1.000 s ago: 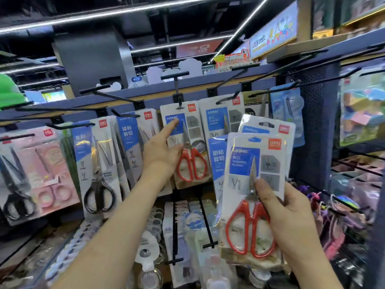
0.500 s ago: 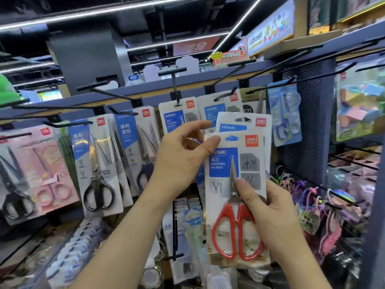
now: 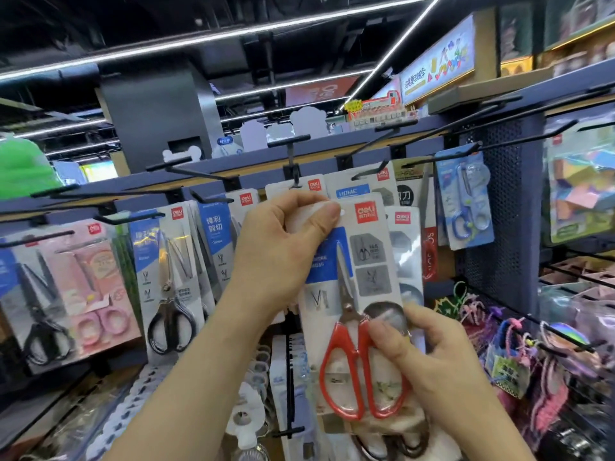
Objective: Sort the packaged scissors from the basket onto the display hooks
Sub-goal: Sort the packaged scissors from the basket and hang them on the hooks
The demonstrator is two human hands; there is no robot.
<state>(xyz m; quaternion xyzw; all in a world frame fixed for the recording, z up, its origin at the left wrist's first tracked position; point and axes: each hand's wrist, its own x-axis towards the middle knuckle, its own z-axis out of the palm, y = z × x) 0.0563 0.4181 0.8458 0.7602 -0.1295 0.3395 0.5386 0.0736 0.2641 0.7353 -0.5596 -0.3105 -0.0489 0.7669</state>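
A red-handled scissors pack (image 3: pixel 361 304), white card with a blue label, is held up in front of the display wall. My left hand (image 3: pixel 283 247) pinches its top left corner next to the hanging hole. My right hand (image 3: pixel 422 357) grips its lower right side by the red handles, with at least one more pack stacked behind it. Just above and behind the pack's top, a black display hook (image 3: pixel 291 154) sticks out, with a similar pack hanging on it. The basket is out of view.
Black-handled scissors packs (image 3: pixel 171 277) and a pink pack (image 3: pixel 96 287) hang to the left, blue scissors (image 3: pixel 464 202) to the right. More black hooks (image 3: pixel 462 128) jut out at head height. Small goods and hair ties (image 3: pixel 519 344) hang lower right.
My left hand went from pointing at the hung red scissors to pinching the top of the held pack. Both hands have raised the pack up toward the middle hook.
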